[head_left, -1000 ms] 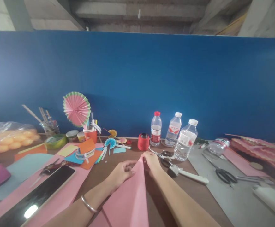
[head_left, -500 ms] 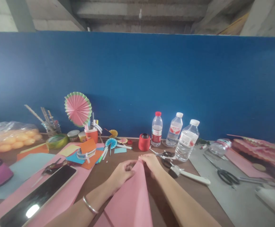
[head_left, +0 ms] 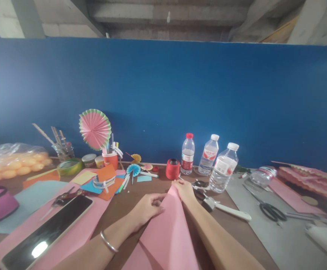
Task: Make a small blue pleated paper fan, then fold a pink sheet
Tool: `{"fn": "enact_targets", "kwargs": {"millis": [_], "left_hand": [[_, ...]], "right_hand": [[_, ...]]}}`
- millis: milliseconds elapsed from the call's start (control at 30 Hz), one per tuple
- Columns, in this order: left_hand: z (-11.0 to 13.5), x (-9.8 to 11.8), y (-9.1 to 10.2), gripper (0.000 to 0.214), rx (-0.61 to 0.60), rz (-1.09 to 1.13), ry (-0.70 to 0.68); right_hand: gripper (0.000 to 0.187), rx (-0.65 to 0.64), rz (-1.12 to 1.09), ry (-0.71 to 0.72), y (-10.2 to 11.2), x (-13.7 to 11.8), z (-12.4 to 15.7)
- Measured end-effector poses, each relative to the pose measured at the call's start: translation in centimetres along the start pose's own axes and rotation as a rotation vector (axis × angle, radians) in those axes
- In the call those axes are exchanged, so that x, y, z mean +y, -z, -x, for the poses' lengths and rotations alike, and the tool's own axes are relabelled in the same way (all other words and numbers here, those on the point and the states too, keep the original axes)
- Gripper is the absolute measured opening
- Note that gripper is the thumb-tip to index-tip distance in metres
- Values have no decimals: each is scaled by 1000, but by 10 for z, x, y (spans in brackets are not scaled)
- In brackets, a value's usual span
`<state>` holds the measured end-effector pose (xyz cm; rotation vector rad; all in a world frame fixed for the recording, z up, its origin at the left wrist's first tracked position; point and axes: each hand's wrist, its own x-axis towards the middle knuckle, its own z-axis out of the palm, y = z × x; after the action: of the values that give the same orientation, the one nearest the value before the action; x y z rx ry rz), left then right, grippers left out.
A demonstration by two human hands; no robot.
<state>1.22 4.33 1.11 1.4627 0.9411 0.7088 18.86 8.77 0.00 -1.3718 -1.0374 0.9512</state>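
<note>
A sheet of pink paper (head_left: 167, 236), folded to a narrow point at its far end, lies in front of me over the brown tabletop. My right hand (head_left: 184, 191) pinches that pointed tip between thumb and fingers. Along the paper's left edge, my left hand (head_left: 149, 208) is loosely curled, with its thumb and fingertips at the edge. A silver bangle (head_left: 108, 243) circles my left wrist. Just beyond the tip stands a red spool-like object (head_left: 172, 169) with a dark top.
Plastic bottles (head_left: 223, 167) stand behind my right hand, near a white-handled tool (head_left: 229, 210) and black scissors (head_left: 270, 210). To the left lie a phone (head_left: 49, 230), coloured paper pieces (head_left: 107, 172) and an orange cup (head_left: 110, 159) holding pens beside a pink paper fan (head_left: 95, 129).
The paper's tip and my right hand have shifted slightly right. My left hand has loosened, with its fingers farther from the tip. The view has turned slightly.
</note>
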Motion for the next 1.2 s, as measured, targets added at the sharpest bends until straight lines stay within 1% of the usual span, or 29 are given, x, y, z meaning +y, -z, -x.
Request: {"fn": "enact_targets", "kwargs": {"millis": [100, 267, 367, 467, 567, 667, 767, 833, 967, 1100, 1200], "left_hand": [[-1, 0, 0, 54, 7, -38, -12], [1, 4, -1, 53, -13, -73, -23], [1, 3, 0, 54, -11, -106, -21], [-1, 0, 0, 55, -5, -121, -28], [-2, -2, 0, 56, 21, -106, -36], [-3, -2, -1, 55, 48, -105, -44], [-3, 0, -1, 55, 79, -112, -54], [-4, 0, -1, 54, 87, -114, -57], [-5, 0, 2, 54, 52, -83, -32], [-6, -1, 4, 54, -7, -23, -30], [-7, -2, 3, 55, 22, -44, -30]], "right_hand": [[18, -3, -66, -45, 2, 3, -4], [17, -61, -221, -152, 5, 8, -7], [18, -73, -285, -175, 8, 10, -8], [20, -78, -304, -189, 9, 10, -10], [24, -85, -291, -208, 8, 10, -11], [26, -112, -232, -214, 7, 10, -13], [26, -137, -131, -177, 7, 10, -13], [29, -138, -69, -135, 7, 10, -13], [30, -127, -1, -69, 8, 11, -12], [28, -117, 14, -58, 10, 12, -12], [28, -121, -8, -72, 11, 11, -13]]}}
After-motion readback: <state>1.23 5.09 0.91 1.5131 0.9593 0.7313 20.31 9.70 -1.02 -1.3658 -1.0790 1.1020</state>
